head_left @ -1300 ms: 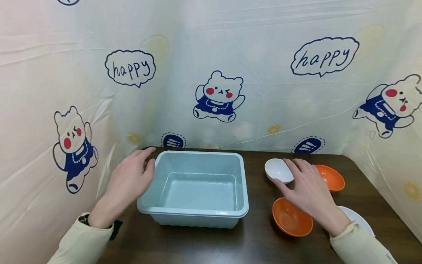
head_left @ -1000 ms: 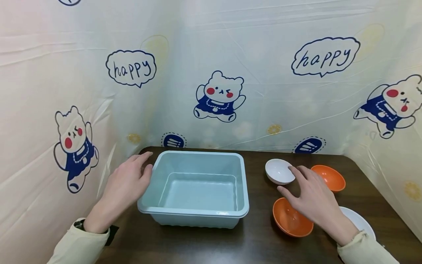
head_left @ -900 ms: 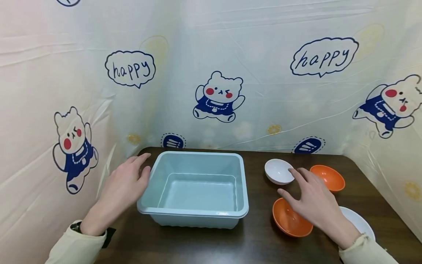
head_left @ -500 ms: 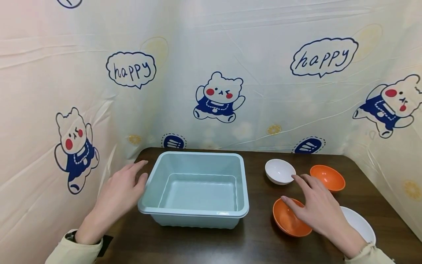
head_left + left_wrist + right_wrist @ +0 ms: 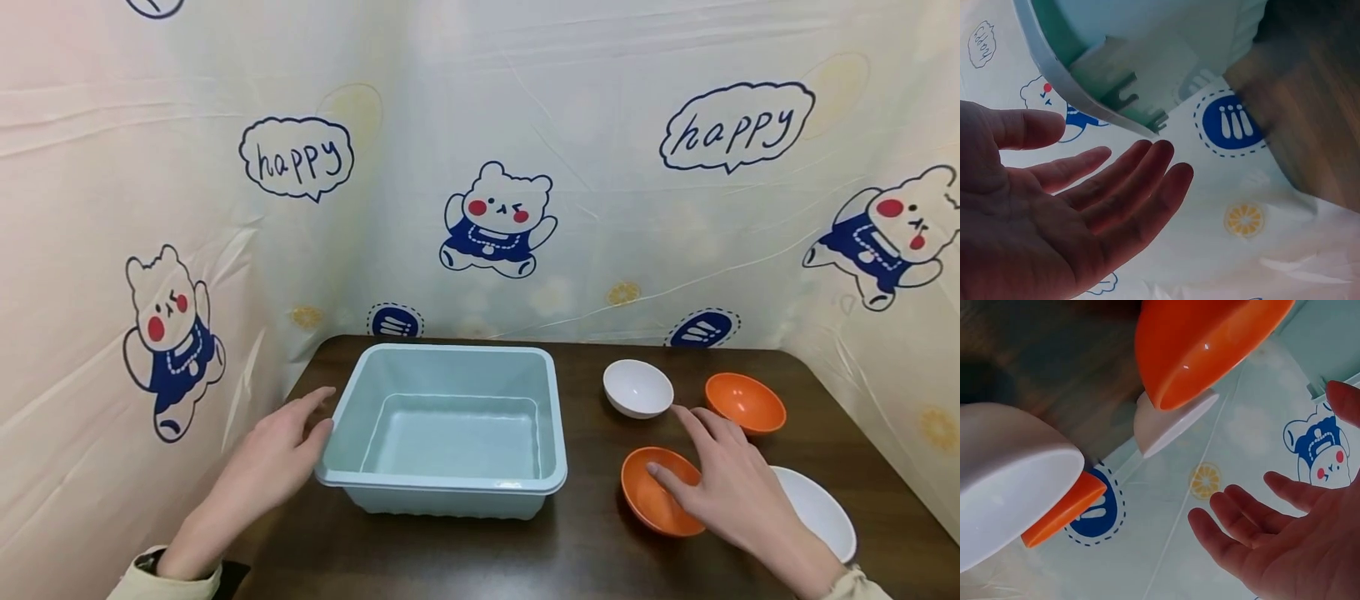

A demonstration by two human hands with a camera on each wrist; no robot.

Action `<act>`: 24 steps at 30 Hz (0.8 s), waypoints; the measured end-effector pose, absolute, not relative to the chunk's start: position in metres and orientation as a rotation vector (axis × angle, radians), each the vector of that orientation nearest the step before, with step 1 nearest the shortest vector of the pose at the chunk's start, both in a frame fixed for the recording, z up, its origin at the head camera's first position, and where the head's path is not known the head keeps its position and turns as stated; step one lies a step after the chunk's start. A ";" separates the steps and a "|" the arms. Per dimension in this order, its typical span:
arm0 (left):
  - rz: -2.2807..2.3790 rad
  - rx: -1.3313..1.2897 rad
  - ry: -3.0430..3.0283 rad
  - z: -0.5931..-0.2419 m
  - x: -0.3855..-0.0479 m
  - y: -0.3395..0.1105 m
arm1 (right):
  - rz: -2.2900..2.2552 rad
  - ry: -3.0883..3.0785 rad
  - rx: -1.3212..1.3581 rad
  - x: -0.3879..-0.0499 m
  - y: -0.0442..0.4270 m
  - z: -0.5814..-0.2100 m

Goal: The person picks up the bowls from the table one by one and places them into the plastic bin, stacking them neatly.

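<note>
In the head view a pale blue rectangular tub (image 5: 450,483) stands on the table, nothing inside it. Left of its rim is my left hand (image 5: 262,462), fingers extended and thumb apart. The left wrist view shows that hand (image 5: 1079,206) palm up in frame, near the tub's rim (image 5: 1072,94), holding nothing. My right hand (image 5: 738,487) hovers over the near orange bowl (image 5: 660,496), partly covering it, with fingers relaxed. In the right wrist view the hand (image 5: 1297,531) is free of any object, and the orange bowl (image 5: 1197,350) is above it in frame.
A small white bowl (image 5: 637,389) sits at the back, right of the tub. Another orange bowl (image 5: 744,403) is further right. A larger white dish (image 5: 821,512) lies at the right, partly behind the forearm. A printed curtain (image 5: 495,100) surrounds the dark wooden table (image 5: 420,554).
Both hands have drawn back towards the person. My right hand has moved away from the small white bowl, which stands in about the same place; the tub has not moved.
</note>
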State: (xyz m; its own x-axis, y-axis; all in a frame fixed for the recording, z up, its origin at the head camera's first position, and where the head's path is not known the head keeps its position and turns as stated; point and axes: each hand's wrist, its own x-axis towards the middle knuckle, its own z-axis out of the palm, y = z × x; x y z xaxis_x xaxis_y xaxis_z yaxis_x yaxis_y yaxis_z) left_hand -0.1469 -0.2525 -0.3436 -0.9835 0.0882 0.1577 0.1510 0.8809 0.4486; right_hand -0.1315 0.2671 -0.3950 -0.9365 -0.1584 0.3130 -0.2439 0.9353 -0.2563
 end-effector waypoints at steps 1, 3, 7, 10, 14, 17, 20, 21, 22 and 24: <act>-0.723 -0.194 -2.918 -0.344 -0.147 -0.253 | 0.425 -2.799 0.298 -0.131 0.267 -0.395; -0.752 -0.215 -2.907 -0.345 -0.147 -0.253 | 0.436 -2.802 0.295 -0.129 0.267 -0.397; -0.823 -0.233 -2.895 -0.351 -0.147 -0.254 | 0.484 -2.868 0.258 -0.127 0.268 -0.402; -0.899 -0.218 -2.906 -0.355 -0.146 -0.255 | 0.517 -2.917 0.232 -0.125 0.269 -0.407; -0.978 -0.189 -2.920 -0.358 -0.144 -0.257 | 0.552 -2.939 0.222 -0.123 0.270 -0.413; -1.015 -0.176 -2.924 -0.360 -0.143 -0.258 | 0.587 -2.934 0.224 -0.121 0.269 -0.416; -1.042 -0.166 -2.922 -0.361 -0.143 -0.258 | 0.616 -2.934 0.219 -0.120 0.270 -0.419; -1.055 -0.168 -2.920 -0.361 -0.143 -0.259 | 0.618 -2.937 0.218 -0.120 0.270 -0.421; -1.072 -0.169 -2.918 -0.362 -0.143 -0.259 | 0.622 -2.937 0.217 -0.119 0.271 -0.422; -1.116 -0.179 -2.912 -0.363 -0.144 -0.259 | 0.636 -2.946 0.214 -0.118 0.271 -0.424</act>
